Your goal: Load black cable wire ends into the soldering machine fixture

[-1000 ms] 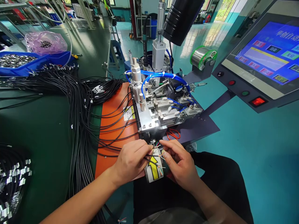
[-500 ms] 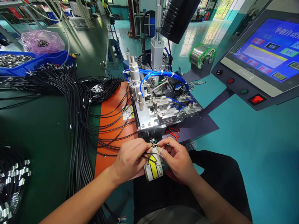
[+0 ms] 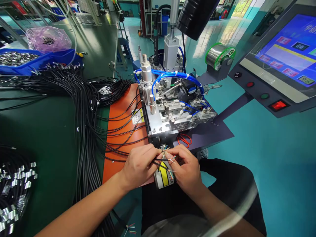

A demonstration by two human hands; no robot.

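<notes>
My left hand (image 3: pixel 142 164) is closed on black cables (image 3: pixel 161 165) whose stripped ends show thin coloured wires (image 3: pixel 171 172). Fingertips of my right hand (image 3: pixel 186 168) pinch the fine wires at a cable end, touching or nearly touching the left fingertips. Both hands meet just in front of the machine's near edge, above a white label with a yellow arrow (image 3: pixel 163 174). Exactly which wire strands lie between the fingers is too small to make out. More black cables (image 3: pixel 118 152) run from the left hand back over the orange mat (image 3: pixel 116 128).
A machine with blue air tubes (image 3: pixel 177 75) stands ahead, a solder spool (image 3: pixel 220 56) behind it. To the right hangs a control screen (image 3: pixel 283 62). A thick cable bundle (image 3: pixel 82 138) crosses the green table (image 3: pixel 54 131); blue bins (image 3: pixel 19 61) of metal parts sit at the far left.
The whole view has shifted slightly to the right and up. My hands stay together at the cable ends, and the right fingers have moved a little among the wires.
</notes>
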